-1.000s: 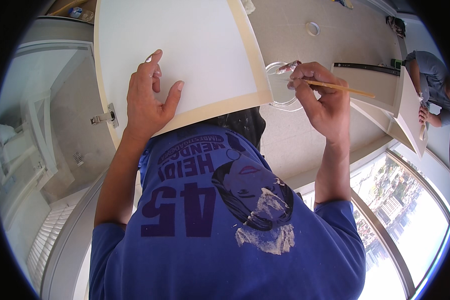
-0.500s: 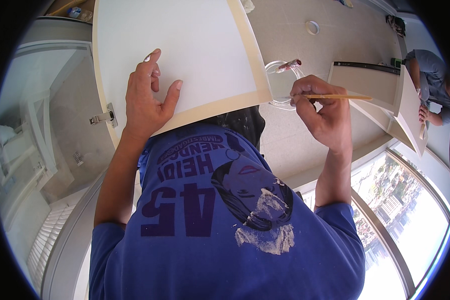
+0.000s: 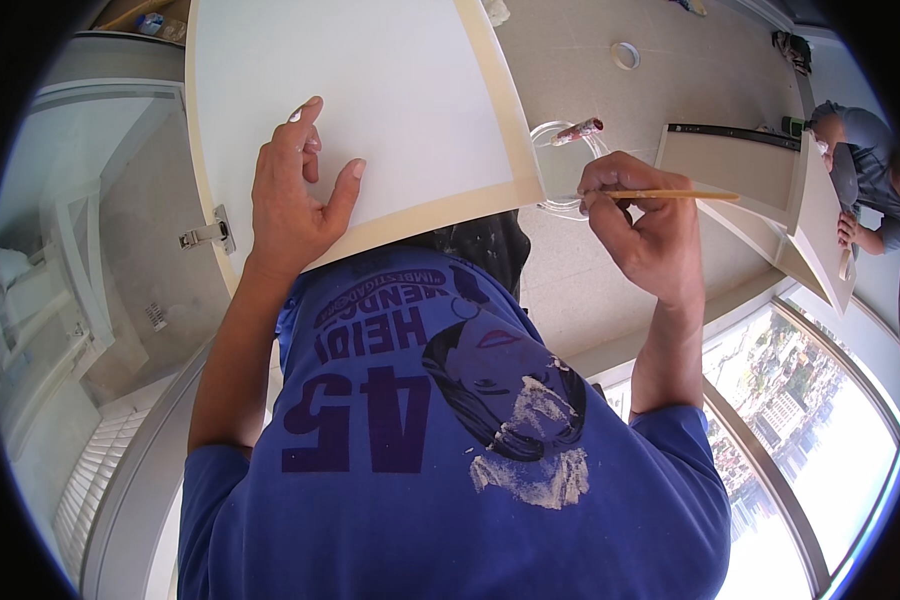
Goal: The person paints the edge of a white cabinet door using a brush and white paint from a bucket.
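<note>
A white panel [image 3: 370,110] with a cream-coloured border lies before me, a metal hinge [image 3: 206,235] fixed at its left edge. Over the panel's left part is my left hand [image 3: 298,195], its thumb and fingers apart, holding nothing. My right hand [image 3: 645,225] grips a thin paintbrush [image 3: 705,195] with a wooden handle pointing right. The brush's working end reaches left, close to the panel's near right corner; its bristles are hard to make out. White smears mark my fingers.
Beyond my right hand, a round pale bucket [image 3: 540,135] has a red-handled, paint-smeared tool [image 3: 580,131] across it. A tape roll [image 3: 625,55] lies on the floor. At the right, another person [image 3: 875,165] works at a cream cabinet piece [image 3: 735,170]. Glass panes stand at both sides.
The paintbrush in my right hand has shifted very slightly left. My left hand stays put. At the right, the other person's upper hand has moved up.
</note>
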A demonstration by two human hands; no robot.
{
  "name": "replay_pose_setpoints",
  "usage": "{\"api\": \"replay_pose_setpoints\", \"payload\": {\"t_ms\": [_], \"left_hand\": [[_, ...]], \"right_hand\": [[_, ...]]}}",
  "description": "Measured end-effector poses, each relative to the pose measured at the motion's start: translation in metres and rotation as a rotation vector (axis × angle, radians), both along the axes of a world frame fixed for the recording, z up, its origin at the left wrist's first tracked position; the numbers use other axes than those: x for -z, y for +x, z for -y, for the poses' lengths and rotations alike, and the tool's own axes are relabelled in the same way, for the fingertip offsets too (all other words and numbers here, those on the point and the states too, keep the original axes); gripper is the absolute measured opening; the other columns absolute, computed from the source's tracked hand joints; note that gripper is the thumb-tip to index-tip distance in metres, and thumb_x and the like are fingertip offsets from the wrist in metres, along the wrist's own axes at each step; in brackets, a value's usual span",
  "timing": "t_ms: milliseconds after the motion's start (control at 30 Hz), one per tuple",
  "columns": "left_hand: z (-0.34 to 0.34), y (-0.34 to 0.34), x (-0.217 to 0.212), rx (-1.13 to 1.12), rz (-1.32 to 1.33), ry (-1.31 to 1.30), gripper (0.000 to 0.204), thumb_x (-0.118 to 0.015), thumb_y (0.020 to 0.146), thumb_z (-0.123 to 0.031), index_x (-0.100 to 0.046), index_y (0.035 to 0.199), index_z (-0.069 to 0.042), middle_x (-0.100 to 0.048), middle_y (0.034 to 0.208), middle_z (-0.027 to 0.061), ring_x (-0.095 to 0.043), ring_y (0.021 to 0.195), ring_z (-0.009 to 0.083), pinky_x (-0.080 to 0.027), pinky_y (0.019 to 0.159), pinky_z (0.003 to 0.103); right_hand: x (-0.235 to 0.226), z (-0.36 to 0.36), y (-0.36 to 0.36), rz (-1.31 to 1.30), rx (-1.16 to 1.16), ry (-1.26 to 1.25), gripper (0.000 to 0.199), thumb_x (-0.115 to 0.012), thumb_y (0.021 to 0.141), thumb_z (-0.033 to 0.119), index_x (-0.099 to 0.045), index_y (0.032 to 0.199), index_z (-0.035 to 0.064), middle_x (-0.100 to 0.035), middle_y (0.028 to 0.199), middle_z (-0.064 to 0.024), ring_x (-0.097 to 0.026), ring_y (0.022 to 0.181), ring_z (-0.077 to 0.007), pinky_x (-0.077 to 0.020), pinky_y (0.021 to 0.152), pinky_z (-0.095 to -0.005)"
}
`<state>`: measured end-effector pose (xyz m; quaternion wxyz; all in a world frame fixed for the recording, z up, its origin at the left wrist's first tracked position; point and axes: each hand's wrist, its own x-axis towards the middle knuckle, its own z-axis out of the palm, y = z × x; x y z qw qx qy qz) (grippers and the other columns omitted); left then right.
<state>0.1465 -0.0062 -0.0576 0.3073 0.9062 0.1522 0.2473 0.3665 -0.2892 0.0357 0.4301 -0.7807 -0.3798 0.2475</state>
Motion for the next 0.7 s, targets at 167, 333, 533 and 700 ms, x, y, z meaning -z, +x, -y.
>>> {"api": "replay_pose_setpoints", "payload": {"t_ms": [167,333,533,700], "left_hand": [[0.001,0.001,-0.002,-0.002,0.003,-0.022,0.072,-0.085,0.090,-0.018,-0.054,0.153,-0.003,-0.056,0.098,0.0050,-0.046,0.073,0.0156,-0.046,0.070,0.032],[0.000,-0.001,-0.001,-0.001,-0.001,-0.017,0.072,-0.085,0.090,-0.018,-0.054,0.153,-0.004,-0.057,0.099,0.0049,-0.046,0.074,0.0158,-0.046,0.071,0.032],[0.000,0.000,-0.001,-0.004,-0.007,-0.017,0.072,-0.085,0.089,-0.018,-0.054,0.153,-0.004,-0.057,0.099,0.0049,-0.047,0.074,0.0158,-0.046,0.071,0.032],[0.001,-0.001,-0.001,-0.010,-0.012,-0.015,0.072,-0.085,0.090,-0.018,-0.054,0.153,-0.004,-0.057,0.099,0.0048,-0.047,0.074,0.0157,-0.046,0.071,0.032]], "right_hand": [[-0.003,0.003,0.001,-0.003,-0.025,-0.006,0.008,-0.065,0.087,0.000,-0.070,0.093,0.0005,-0.067,0.076,-0.0051,-0.058,0.065,-0.0084,-0.0461,0.059,-0.0267],[-0.001,-0.005,0.007,-0.002,-0.046,-0.078,0.009,-0.061,0.092,-0.003,-0.068,0.097,-0.0041,-0.070,0.086,-0.0072,-0.068,0.079,-0.0117,-0.0531,0.070,-0.0272],[0.006,-0.009,0.007,-0.028,0.022,0.017,0.008,-0.063,0.095,-0.002,-0.070,0.099,-0.0047,-0.071,0.088,-0.0076,-0.068,0.081,-0.0117,-0.0541,0.071,-0.0272],[-0.004,-0.007,0.000,-0.017,0.010,-0.017,0.010,-0.061,0.091,-0.003,-0.070,0.096,-0.0044,-0.070,0.082,-0.0070,-0.066,0.076,-0.0108,-0.0512,0.068,-0.0264]]}}
